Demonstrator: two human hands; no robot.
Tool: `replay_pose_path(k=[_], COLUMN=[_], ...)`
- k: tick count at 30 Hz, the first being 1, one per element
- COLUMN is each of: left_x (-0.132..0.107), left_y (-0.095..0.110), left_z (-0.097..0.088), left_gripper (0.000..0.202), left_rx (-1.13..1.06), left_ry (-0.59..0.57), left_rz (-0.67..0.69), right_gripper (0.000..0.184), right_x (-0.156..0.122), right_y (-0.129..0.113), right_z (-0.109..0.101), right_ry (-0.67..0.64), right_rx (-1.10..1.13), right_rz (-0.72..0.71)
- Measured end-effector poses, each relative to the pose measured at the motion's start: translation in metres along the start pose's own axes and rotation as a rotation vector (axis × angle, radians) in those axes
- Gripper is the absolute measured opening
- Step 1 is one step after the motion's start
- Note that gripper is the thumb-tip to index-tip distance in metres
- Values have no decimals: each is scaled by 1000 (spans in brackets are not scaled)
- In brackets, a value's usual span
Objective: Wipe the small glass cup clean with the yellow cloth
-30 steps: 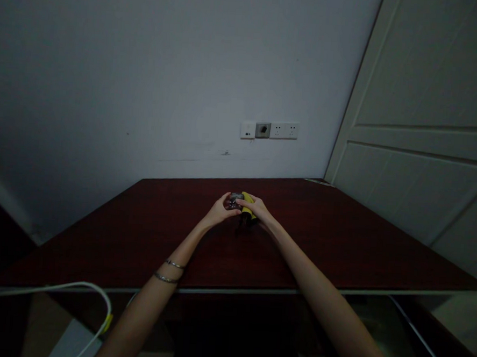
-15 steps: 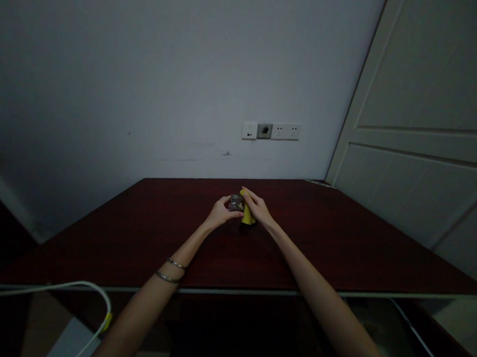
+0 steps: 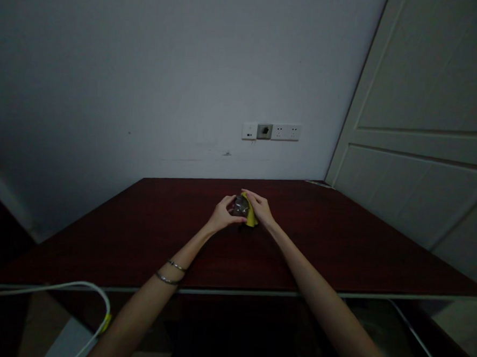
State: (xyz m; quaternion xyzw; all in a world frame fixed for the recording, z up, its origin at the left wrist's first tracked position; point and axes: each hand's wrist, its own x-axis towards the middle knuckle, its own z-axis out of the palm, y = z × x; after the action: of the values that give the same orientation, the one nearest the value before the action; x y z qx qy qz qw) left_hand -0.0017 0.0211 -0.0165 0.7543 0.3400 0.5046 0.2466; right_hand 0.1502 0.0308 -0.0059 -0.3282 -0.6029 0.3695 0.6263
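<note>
Both of my hands meet over the middle of a dark red wooden table point(image 3: 339, 244). My left hand point(image 3: 222, 215) is closed round a small dark, shiny object point(image 3: 240, 206) that I cannot make out in the dim light. My right hand point(image 3: 261, 209) presses a yellow cloth point(image 3: 252, 218) against that object from the right, fingers curled over it. Two thin bracelets sit on my left forearm. The object is held just above the tabletop.
A white wall rises behind the table with a row of sockets point(image 3: 271, 131). A white panelled door point(image 3: 422, 136) stands to the right. A white cable with a yellow tip point(image 3: 93, 299) hangs by the table's near left edge.
The yellow cloth has shifted under my right hand from upright to folded lower against the small object, and my hands have turned slightly. Arms stay in place.
</note>
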Motion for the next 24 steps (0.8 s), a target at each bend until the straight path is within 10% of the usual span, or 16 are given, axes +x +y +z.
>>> replay_pose_path(k=[10, 20, 24], left_x=[3, -1, 1], left_y=[-6, 3, -5], left_z=[2, 2, 1], left_gripper=[75, 77, 80], left_rx=[-148, -61, 60], left_ry=[73, -1, -10], left_rz=[-92, -4, 38], right_gripper=[32, 38, 32], right_x=[-24, -5, -10], right_y=[-23, -5, -8], right_z=[11, 5, 6], right_ry=[-68, 28, 38], right_rx=[-248, -101, -255], right_rz=[-411, -112, -248])
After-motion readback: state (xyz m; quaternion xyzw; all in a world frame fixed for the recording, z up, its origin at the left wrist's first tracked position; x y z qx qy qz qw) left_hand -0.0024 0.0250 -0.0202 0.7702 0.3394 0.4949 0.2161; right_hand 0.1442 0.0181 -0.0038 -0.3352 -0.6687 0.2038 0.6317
